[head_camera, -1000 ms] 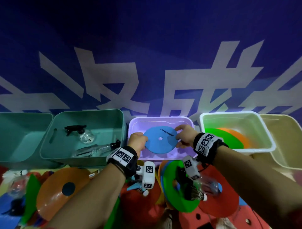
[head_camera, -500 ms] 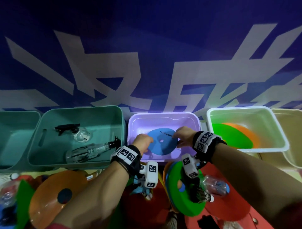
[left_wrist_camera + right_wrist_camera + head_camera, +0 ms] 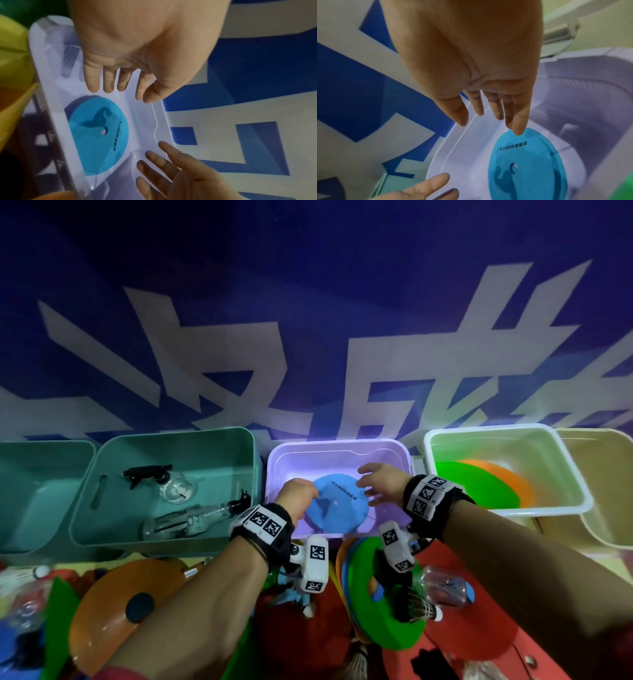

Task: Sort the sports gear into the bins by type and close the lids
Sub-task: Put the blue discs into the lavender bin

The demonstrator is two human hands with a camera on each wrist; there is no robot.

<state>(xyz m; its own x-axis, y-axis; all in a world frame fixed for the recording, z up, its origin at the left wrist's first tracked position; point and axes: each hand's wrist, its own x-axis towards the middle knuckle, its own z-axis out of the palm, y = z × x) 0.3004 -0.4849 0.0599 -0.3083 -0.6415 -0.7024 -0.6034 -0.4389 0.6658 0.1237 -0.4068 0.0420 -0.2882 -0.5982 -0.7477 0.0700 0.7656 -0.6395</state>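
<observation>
the blue disc (image 3: 337,503) lies flat on the floor of the purple bin (image 3: 342,448), the middle bin in the far row. both hands hang over that bin with fingers straight and spread, gripping nothing. the left hand (image 3: 297,498) is over the disc's left edge; the left wrist view shows its fingertips (image 3: 93,86) above the bin floor, clear of the disc (image 3: 97,136). the right hand (image 3: 378,482) is over the disc's far right edge; in the right wrist view one fingertip (image 3: 518,129) overlaps the disc's rim (image 3: 524,161), though whether it touches is unclear.

left of the purple bin, a teal bin (image 3: 178,436) holds two clear spray bottles (image 3: 164,482). right of it, a white bin (image 3: 507,431) holds a green disc (image 3: 476,484) and an orange disc (image 3: 513,481). in the near pile lie an orange disc with a hole (image 3: 113,604), a green ring (image 3: 363,577), a shuttlecock (image 3: 419,609) and a clear bottle (image 3: 445,585).
</observation>
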